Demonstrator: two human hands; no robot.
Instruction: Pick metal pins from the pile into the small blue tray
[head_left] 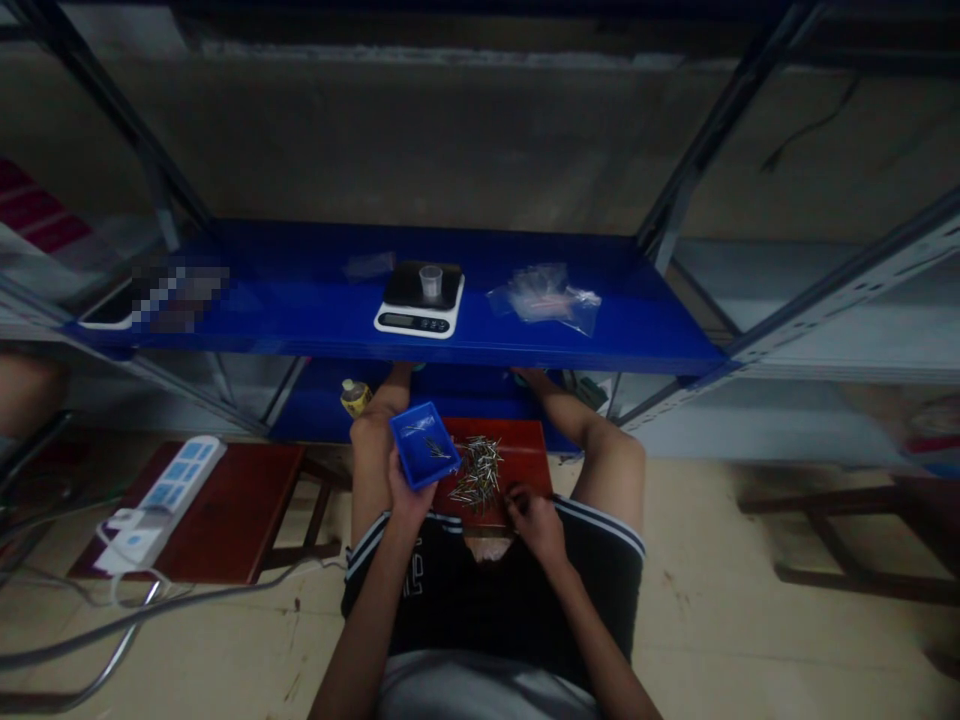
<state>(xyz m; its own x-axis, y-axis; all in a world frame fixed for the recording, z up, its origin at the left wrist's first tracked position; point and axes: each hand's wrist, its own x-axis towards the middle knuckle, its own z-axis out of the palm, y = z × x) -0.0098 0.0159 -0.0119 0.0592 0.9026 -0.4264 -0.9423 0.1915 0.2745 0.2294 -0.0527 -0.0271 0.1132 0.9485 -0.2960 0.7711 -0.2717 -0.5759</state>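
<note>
My left hand (409, 498) is closed on the near edge of a small blue plastic tray (424, 478). The tray tilts over my left thigh, and a few thin metal pieces lie in it. Beside it, a loose pile of thin, shiny metal pins (478, 472), like nails or screws, is spread on a red-brown wooden stool (529, 445) between my knees. My right hand (536, 522) is at the pile's near right side, its fingers curled together. Whatever may be between those fingers is too small and dark to make out.
A blue shelf (300, 320) crosses in front, bearing a digital scale (416, 322) with a small clear cup (430, 281) and some plastic bags (551, 298). Below stands a yellow-labelled bottle (355, 399). To the left, a power strip (161, 505) lies on another stool (232, 520).
</note>
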